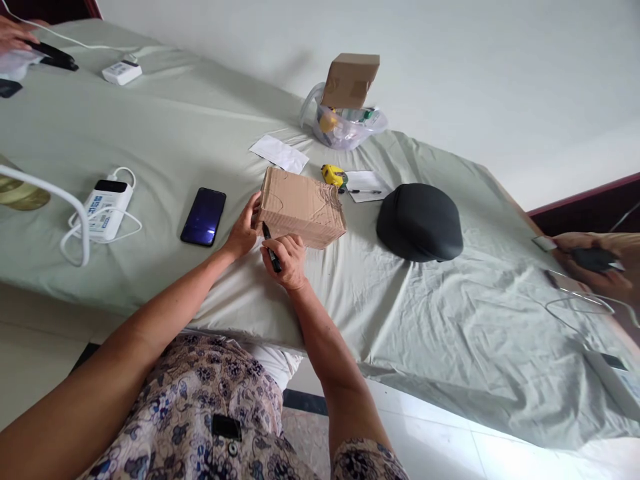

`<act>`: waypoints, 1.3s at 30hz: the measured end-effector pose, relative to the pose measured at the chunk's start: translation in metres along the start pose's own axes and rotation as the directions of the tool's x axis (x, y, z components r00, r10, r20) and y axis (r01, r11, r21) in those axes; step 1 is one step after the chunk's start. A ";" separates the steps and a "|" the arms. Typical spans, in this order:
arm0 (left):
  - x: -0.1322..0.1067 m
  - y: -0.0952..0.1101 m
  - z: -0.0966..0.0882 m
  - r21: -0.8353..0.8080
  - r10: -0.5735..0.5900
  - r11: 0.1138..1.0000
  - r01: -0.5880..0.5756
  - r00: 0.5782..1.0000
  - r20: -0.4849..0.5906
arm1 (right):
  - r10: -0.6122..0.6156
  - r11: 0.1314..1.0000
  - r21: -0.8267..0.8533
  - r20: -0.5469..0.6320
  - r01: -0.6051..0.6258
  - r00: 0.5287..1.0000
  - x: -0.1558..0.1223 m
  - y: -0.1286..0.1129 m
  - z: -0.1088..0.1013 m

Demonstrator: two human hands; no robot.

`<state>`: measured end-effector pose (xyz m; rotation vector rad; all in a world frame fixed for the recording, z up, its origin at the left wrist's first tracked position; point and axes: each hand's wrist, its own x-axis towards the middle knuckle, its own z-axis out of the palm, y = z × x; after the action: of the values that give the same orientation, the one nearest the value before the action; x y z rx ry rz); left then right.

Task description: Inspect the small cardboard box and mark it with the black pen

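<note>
A taped brown cardboard box (301,205) lies on the pale green sheet (200,133) in the middle of the view. My left hand (243,229) grips the box's near left corner, fingers curled on its edge. My right hand (286,260) is closed round a black marker pen (271,247), whose tip touches the box's near side face.
Left of the box lie a dark phone (203,215) and a white power bank with cable (106,205). Behind it are a yellow tape measure (333,175), a notepad with pen (366,186), a white paper (279,153), a plastic container holding a second box (347,107). A black cap-like case (419,222) lies right. Other people's hands show at the far left (13,33) and right (597,263).
</note>
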<state>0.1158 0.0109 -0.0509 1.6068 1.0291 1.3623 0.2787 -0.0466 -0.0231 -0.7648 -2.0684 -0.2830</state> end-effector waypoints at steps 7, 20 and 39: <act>0.002 -0.019 -0.002 -0.053 -0.053 0.997 0.050 0.997 -0.056 | 0.177 0.982 0.066 0.016 -0.178 0.984 0.001 0.004 0.005; 0.003 -0.027 -0.007 0.104 -0.098 0.987 0.121 0.975 -0.199 | 0.613 0.715 0.063 -0.534 -0.696 0.582 -0.023 0.074 -0.043; 0.007 -0.010 -0.012 0.023 -0.059 0.998 0.065 0.973 -0.224 | 0.652 0.752 0.270 -0.439 -0.602 0.618 -0.024 0.070 -0.038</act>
<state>0.1041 0.0220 -0.0565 1.4535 1.2273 1.5160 0.3568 -0.0193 -0.0260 -1.1638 -1.1945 0.0254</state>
